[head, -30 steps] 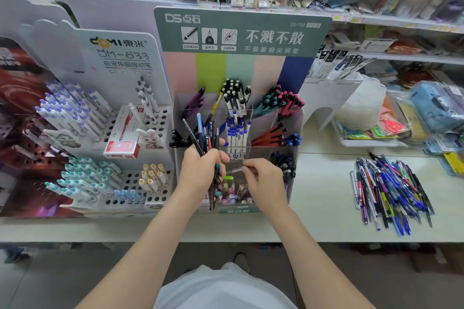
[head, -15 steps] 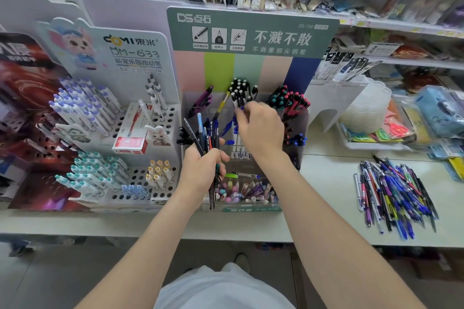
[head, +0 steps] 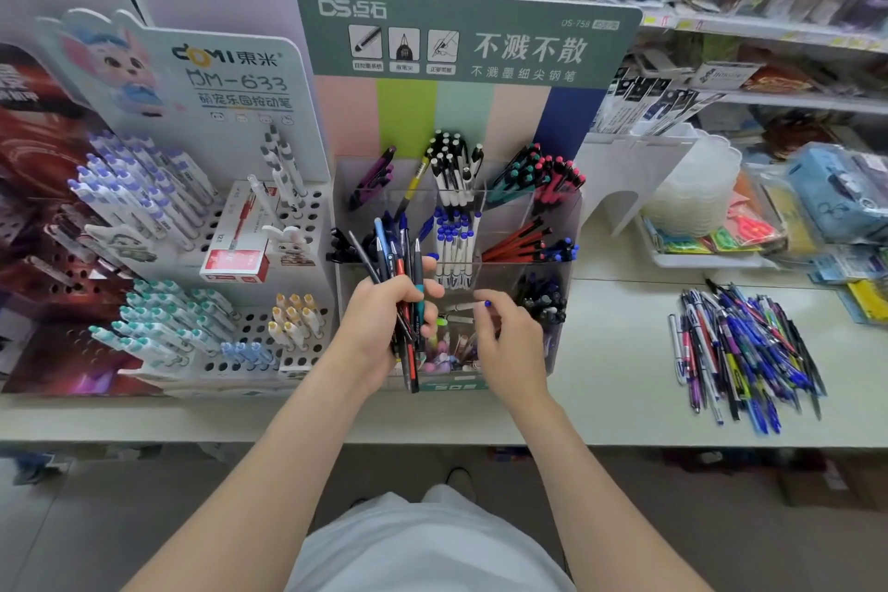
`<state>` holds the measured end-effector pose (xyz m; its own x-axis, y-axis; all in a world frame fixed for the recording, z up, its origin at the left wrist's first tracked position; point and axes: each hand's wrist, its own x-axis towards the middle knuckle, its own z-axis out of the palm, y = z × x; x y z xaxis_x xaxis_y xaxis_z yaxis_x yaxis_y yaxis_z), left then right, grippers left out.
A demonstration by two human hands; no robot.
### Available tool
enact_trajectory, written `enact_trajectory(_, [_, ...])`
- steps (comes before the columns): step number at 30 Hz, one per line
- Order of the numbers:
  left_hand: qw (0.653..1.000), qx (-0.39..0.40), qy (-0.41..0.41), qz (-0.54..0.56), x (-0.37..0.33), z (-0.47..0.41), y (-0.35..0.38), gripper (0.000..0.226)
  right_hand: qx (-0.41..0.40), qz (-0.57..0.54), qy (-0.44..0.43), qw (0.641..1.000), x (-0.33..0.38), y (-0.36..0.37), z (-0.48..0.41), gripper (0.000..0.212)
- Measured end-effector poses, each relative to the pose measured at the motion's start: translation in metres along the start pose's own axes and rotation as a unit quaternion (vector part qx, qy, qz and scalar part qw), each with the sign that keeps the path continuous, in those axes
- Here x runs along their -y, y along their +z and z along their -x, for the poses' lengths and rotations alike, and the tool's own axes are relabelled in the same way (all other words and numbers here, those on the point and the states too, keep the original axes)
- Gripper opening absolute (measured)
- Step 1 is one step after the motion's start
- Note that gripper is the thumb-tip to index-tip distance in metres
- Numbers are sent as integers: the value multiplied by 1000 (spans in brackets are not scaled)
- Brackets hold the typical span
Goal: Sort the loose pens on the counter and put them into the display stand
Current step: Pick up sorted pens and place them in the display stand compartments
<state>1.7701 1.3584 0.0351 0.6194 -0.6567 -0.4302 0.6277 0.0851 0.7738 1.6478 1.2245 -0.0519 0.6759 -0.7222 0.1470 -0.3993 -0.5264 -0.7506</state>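
Some counter (head: 620, 351) between stand (head: 408, 111) and pile (head: 745, 351)

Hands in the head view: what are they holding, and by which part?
Left hand grips a bundle of pens around their middles. Right hand hovers at the end of a blue-tipped pen; whether it grips cannot be told.

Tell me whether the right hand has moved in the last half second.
Yes. The right hand has dropped from the stand's upper white pens to its bottom front compartment.

head cam, fwd-down, close over counter (head: 600, 404)
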Motion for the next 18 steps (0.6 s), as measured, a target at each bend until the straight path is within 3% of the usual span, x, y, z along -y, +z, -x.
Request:
enact_trajectory(2, [999,23,-9,20,0,3,2,46,26,48,7,998,2,0,1,35])
enact_trajectory(4, [999,39,-6,30,-1,6,5,44,-3,47,7,999,16,-4,4,34])
enact_trajectory(7, [998,56,17,40,-2,7,11,43,-48,-104,38,993,58,-21,13,16])
enact_trajectory(10, [996,51,35,62,-6,5,17,41,-23,-248,73,966,97,-36,22,5])
enact_trajectory(18, [987,0,106,123,-11,6,31,37,54,-268,63,960,103,-42,35,22])
